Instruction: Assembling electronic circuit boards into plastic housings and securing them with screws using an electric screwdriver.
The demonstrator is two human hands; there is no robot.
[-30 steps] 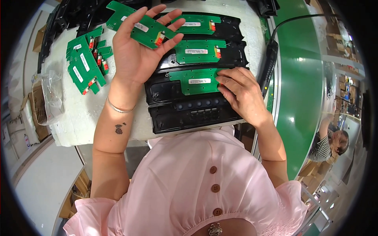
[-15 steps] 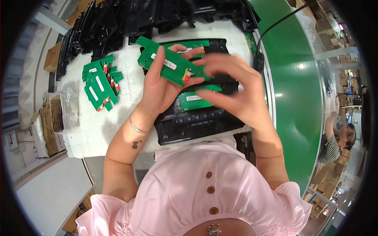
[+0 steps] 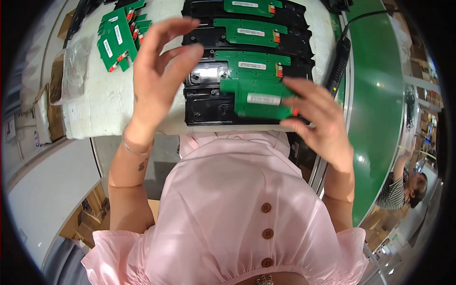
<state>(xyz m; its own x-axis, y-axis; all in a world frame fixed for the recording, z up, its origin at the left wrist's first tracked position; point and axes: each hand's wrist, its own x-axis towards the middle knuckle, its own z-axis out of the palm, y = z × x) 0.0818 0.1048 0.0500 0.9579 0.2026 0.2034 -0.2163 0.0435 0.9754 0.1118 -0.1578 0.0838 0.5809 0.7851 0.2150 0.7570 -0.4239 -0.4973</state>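
My right hand (image 3: 324,124) has its fingers and thumb around the right end of a green circuit board (image 3: 261,110), slightly blurred, over the nearest black plastic panel (image 3: 209,113). Beside that panel's left end is my left hand (image 3: 154,88), raised with thumb and fingers apart and nothing between them. Farther back, more black panels carry a circuit board each: one just beyond (image 3: 237,71), a second (image 3: 259,40) and a third (image 3: 232,8) at the top. Each board bears a white label and a red-and-yellow part at its right end.
A pile of loose green circuit boards (image 3: 114,45) lies on the white padded table (image 3: 90,111) at the left, near a clear plastic bag (image 3: 73,71). A black corded tool (image 3: 338,66) lies along the right edge. Beyond it runs a green surface (image 3: 375,123); another person (image 3: 399,187) is far right.
My left hand has let go of the circuit board and moved left. The board is now over the nearest panel, in my right hand. The view has shifted, bringing the panel row into sight.
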